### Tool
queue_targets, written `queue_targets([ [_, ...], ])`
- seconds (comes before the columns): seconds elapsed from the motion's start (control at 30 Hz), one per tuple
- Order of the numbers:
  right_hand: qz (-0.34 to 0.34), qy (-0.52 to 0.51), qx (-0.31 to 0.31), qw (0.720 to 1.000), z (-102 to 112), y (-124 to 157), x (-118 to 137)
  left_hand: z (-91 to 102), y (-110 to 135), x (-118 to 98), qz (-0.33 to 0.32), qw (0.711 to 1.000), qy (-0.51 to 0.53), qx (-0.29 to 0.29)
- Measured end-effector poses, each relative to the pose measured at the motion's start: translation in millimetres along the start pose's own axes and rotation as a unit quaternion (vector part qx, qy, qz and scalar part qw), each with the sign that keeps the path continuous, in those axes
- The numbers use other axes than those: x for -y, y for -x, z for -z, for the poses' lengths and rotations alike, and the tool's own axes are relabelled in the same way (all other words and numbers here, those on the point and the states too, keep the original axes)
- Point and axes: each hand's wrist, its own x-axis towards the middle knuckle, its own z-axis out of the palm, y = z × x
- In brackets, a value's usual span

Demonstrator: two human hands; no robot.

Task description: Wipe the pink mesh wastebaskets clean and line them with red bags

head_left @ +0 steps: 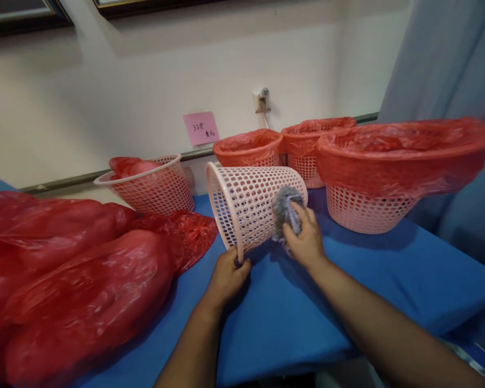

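A pale pink plastic wastebasket (254,199) with a perforated wall is tipped on its side, its mouth facing left. My left hand (228,277) is closed around the lower rim of that mouth. A fluffy grey cloth (285,207) is bunched in my right hand (307,234), whose fingers pinch it. The cloth presses against the outer wall near the basket's base. Part of the cloth is hidden behind my fingers.
Filled red plastic bags (89,291) cover the table's left side. Behind them leans another pink basket (157,186) with red plastic inside. Red-lined baskets (372,210) stand along the right. A blue cloth (275,323) covers the table. A pink note (201,128) and a socket (261,101) are on the wall.
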Motion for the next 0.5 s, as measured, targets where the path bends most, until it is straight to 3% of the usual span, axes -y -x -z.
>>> queue_targets([
  [0.1,-0.133,-0.014,-0.066,0.989,5.8,-18.2,-24.1,2.2,-0.1,-1.7,0.017,1.000,-0.015,0.019],
  [0.17,-0.123,-0.018,-0.083,0.989,8.7,-18.9,-23.6,1.4,0.6,-3.7,0.022,0.999,-0.021,0.036],
  [0.27,0.037,-0.009,-0.018,0.999,10.5,-3.3,-1.6,-1.7,4.0,-9.8,-0.006,1.000,0.012,0.025],
  [0.37,0.195,-0.028,0.111,0.974,10.2,19.3,25.7,-2.3,10.4,-15.8,-0.034,0.994,0.087,-0.064],
  [0.43,0.252,-0.046,0.155,0.954,9.7,30.3,37.0,0.2,14.2,-17.0,-0.037,0.989,0.103,-0.103],
  [0.5,0.282,-0.053,0.163,0.944,8.9,34.4,39.3,4.0,15.9,-16.5,-0.042,0.990,0.085,-0.099],
])
